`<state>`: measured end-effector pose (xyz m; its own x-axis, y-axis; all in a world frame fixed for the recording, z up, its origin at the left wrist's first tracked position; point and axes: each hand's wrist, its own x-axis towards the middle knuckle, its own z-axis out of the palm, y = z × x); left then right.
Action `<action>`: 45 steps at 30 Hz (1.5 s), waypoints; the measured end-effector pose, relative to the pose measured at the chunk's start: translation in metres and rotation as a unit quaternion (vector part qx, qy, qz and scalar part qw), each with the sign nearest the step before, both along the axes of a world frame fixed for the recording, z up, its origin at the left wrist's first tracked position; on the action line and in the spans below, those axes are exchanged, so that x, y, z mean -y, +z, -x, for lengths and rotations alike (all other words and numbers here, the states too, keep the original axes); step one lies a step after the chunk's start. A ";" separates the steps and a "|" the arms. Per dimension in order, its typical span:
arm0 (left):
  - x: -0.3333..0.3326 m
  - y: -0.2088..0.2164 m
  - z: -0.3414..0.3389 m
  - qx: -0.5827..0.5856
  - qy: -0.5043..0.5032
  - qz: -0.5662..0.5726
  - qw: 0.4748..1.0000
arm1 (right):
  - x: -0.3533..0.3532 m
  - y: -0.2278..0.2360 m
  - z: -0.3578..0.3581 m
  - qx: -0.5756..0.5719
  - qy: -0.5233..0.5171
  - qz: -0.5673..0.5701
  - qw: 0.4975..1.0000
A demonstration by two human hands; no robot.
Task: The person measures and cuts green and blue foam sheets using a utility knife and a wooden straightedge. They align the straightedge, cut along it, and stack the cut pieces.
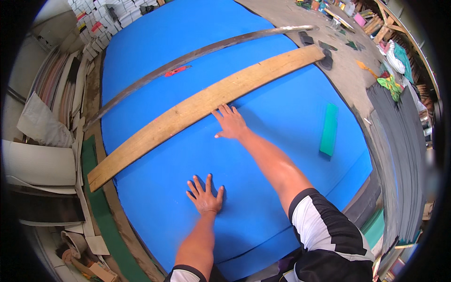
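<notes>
A large blue foam sheet [174,202] spreads out under both of my arms. My left hand [206,196] lies flat on it with the fingers spread, holding nothing. Farther forward, my right hand [231,123] reaches to the near edge of a long wooden plank [202,105], its fingers apart and their tips at the wood. The plank crosses the sheet at a slant, from the left edge to the far right. Beyond it a narrower, dark wooden strip [188,57] also spans the sheet. Between the two lies a small red object [176,71], its kind unclear.
A green foam block [329,130] rests on the sheet at right. Grey sheets [399,155] are stacked beyond the right edge, and dark sandals [325,60] stand by the plank's far end. White and brown boards [42,162] crowd the left side; white stacks [110,19] rise at the back.
</notes>
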<state>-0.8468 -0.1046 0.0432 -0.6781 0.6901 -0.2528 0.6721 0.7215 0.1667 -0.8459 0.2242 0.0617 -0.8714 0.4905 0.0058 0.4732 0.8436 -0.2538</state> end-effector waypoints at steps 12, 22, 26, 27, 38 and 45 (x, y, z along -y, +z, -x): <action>0.001 -0.003 0.004 0.034 0.000 0.023 0.999 | -0.084 0.028 0.116 0.214 0.108 -0.002 0.971; 0.006 -0.012 0.002 0.000 0.001 -0.038 0.999 | -0.059 0.055 0.100 0.186 0.139 -0.074 0.970; 0.009 -0.007 0.000 0.002 0.007 -0.057 0.998 | -0.030 0.072 0.067 0.135 0.140 -0.112 0.975; 0.009 -0.008 0.001 0.001 0.008 -0.062 0.998 | -0.021 0.077 0.060 0.130 0.141 -0.115 0.975; 0.033 -0.052 0.015 -0.158 -0.159 -0.319 0.921 | 0.110 0.108 -0.083 0.079 0.064 -0.066 0.993; 0.079 0.044 0.043 -0.154 -0.404 -0.130 0.892 | 0.186 0.071 -0.219 0.078 0.015 0.077 0.994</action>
<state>-0.8896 -0.1838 0.0873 0.0580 0.9934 0.0992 0.9982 -0.0559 -0.0236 -0.6267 0.0381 0.1331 -0.8704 0.4482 -0.2038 0.4916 0.8149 -0.3071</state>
